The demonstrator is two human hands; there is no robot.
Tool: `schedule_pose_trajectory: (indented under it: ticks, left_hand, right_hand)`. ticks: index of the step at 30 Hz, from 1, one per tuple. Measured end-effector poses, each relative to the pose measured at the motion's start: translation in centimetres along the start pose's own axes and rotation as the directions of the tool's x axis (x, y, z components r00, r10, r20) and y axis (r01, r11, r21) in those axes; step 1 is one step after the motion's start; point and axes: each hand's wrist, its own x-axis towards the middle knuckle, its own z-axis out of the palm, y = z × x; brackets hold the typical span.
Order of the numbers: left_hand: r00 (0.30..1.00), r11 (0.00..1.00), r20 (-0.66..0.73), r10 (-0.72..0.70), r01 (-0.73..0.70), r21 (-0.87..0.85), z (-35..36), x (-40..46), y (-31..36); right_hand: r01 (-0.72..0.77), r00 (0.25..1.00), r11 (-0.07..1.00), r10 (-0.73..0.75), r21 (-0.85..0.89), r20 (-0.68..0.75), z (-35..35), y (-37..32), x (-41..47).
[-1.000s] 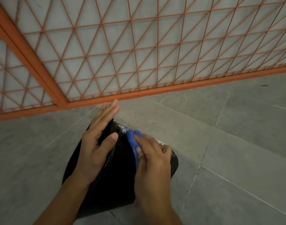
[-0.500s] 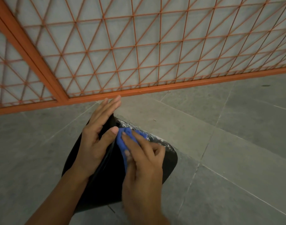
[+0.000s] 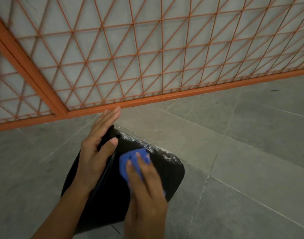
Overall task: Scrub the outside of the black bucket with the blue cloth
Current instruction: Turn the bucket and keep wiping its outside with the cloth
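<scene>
The black bucket [image 3: 172, 171] lies on the grey tiled floor in the lower middle of the head view, its outside facing me, with white foam along its far edge. My left hand [image 3: 96, 152] rests flat on the bucket's left side, fingers straight and pointing up toward the grille, thumb across the black surface. My right hand [image 3: 146, 190] presses the bunched blue cloth [image 3: 128, 161] against the bucket's outer surface, just right of my left thumb. Most of the cloth is hidden under my right fingers.
An orange metal grille [image 3: 147, 54] with a thick orange frame stands right behind the bucket, close to my left fingertips. Grey floor tiles [image 3: 242, 152] with pale joints spread to the right and left.
My right hand has slid the blue cloth down and to the right across the bucket, away from the top edge. My left hand has stayed on the bucket's left side.
</scene>
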Motion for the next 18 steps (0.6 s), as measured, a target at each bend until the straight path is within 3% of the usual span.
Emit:
schedule_pose_trajectory:
  ticks: [2,7,12,16,18]
  left_hand:
    - [1.0,1.0,0.001,-0.007,0.007,-0.013,-0.5,-0.3,-0.3]
    - [1.0,1.0,-0.006,-0.023,0.023,-0.009,-0.4,-0.4,-0.1]
    - [1.0,0.999,-0.008,-0.024,0.024,-0.039,-1.2,-0.6,-0.8]
    - [0.999,0.999,0.004,-0.034,0.034,-0.02,-0.9,-0.5,-0.6]
    - [1.0,1.0,0.019,-0.002,0.002,-0.005,-0.9,-0.5,-0.6]
  right_hand:
    - [0.051,0.998,0.999,-0.051,0.004,0.021,0.4,0.3,0.2]
    - [-0.055,0.999,0.997,0.054,-0.049,-0.007,0.1,1.7,1.8]
    - [0.087,0.995,0.996,-0.086,-0.019,0.059,0.9,0.8,0.6]
    - [-0.021,0.999,1.0,0.021,0.003,0.025,0.5,1.6,1.3]
    - [0.004,1.0,1.0,-0.004,-0.007,0.021,0.4,0.4,0.4]
